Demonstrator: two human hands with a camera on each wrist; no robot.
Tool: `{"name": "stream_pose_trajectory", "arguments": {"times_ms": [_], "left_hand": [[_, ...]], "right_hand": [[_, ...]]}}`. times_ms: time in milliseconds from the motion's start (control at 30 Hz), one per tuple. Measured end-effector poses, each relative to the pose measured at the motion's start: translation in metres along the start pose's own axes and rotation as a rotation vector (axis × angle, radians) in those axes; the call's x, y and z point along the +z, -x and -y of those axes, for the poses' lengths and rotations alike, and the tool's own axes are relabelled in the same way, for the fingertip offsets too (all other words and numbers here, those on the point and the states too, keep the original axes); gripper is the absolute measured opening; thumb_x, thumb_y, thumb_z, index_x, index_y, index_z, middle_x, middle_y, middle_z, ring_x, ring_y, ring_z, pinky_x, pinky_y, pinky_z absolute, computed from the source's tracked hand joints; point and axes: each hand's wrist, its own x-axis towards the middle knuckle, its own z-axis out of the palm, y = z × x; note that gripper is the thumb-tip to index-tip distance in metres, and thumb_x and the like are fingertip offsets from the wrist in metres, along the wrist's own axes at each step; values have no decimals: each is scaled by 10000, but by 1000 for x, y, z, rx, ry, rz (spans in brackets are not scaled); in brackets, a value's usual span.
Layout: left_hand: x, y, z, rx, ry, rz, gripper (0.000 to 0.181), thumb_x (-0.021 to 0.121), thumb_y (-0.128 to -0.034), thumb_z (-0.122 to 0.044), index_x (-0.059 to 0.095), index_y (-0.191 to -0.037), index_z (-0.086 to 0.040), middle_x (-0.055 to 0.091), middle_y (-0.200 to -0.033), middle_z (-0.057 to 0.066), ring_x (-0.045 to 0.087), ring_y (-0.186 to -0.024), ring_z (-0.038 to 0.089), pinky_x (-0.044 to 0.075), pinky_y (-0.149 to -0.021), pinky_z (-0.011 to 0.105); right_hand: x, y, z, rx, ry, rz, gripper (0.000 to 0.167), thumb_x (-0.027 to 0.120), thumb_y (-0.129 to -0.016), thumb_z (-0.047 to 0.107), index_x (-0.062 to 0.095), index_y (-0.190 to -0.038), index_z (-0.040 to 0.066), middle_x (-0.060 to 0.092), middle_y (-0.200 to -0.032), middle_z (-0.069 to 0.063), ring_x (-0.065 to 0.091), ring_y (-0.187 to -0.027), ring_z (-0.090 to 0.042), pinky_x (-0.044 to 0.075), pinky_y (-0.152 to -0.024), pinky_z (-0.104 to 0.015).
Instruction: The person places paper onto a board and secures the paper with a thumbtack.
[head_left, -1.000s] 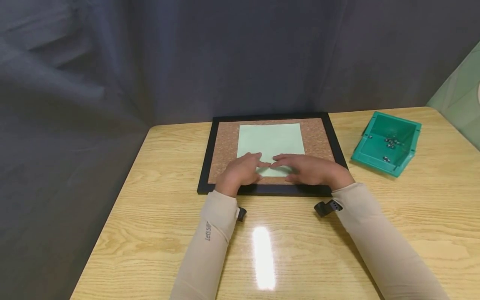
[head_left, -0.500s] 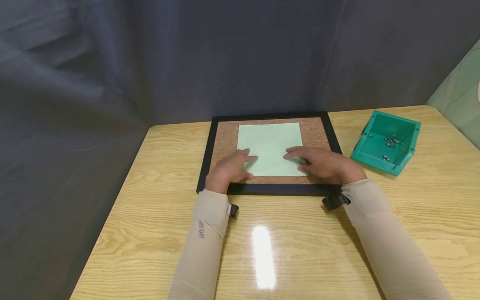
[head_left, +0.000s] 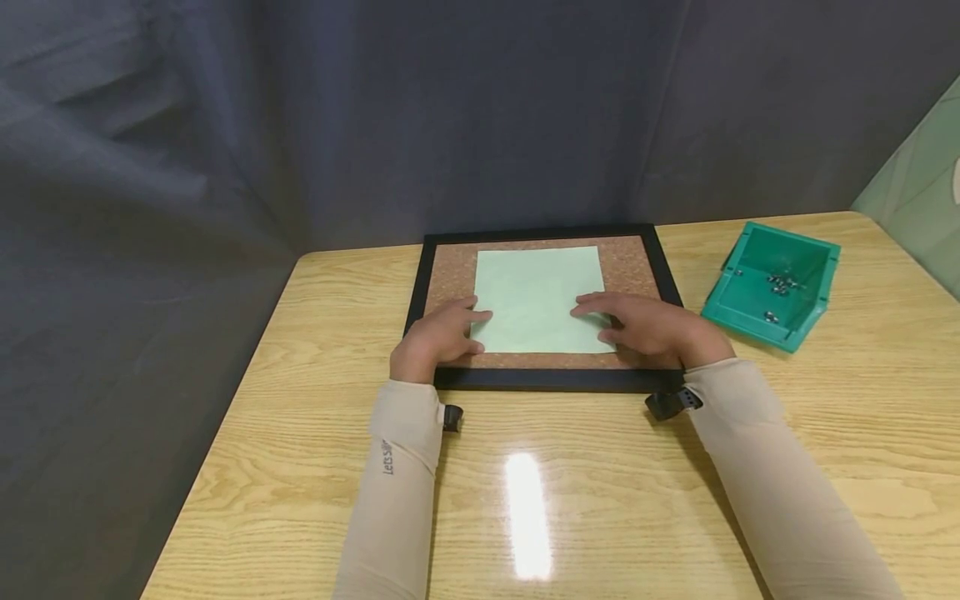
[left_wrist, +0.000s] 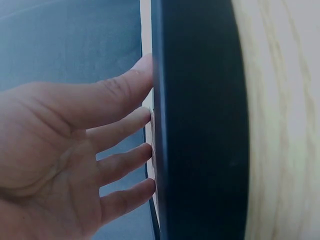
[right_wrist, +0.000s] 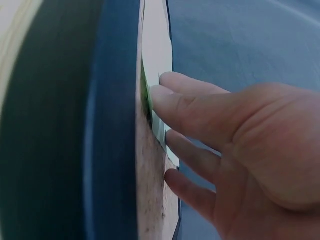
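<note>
A pale green paper sheet lies on a cork board with a black frame. At the sheet's lower left corner the left hand rests with fingers spread; in the left wrist view that hand has its fingertips down behind the black frame edge. Over the sheet's right edge lies the right hand, fingers extended. The right wrist view shows this hand with fingertips touching the sheet, whose near edge lifts a little off the cork. Neither hand grips anything.
A green bin holding several small shiny metal pieces stands on the wooden table, right of the board. Dark cloth hangs behind and on the left.
Both hands have moved apart from the middle of the sheet's lower part, the left hand leftward to the corner, the right hand to the right edge. Over the last half second the right hand barely moved.
</note>
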Motion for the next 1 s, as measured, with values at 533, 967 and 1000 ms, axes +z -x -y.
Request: {"name": "stream_pose_trajectory", "arguments": {"times_ms": [533,967,1000], "left_hand": [[3,-1,-19,154,-97,-43,555,680,-951,-159,506,-1474,-224,343,-1620,44,275,-1518,292,272,-1227,439],[5,6,-40,142,-157,29,500,697,-943,-262,568,-1425,-230,395,-1582,35,376,-1459,278,341,-1194,390],[5,8,-41,148,-175,34,498,683,-951,-285,560,-1431,-235,390,-1586,36,380,-1457,281,344,-1192,394]], "right_hand": [[6,-2,21,-8,155,10,456,571,-1010,188,512,-1458,121,365,-1596,-139,300,-1486,-402,280,-1177,-600],[13,-2,46,36,274,82,614,634,-973,362,455,-1500,103,356,-1602,-143,317,-1476,-409,299,-1172,-583],[15,-1,47,32,282,90,615,621,-981,367,443,-1506,99,344,-1607,-148,311,-1478,-411,305,-1168,-584]]}}
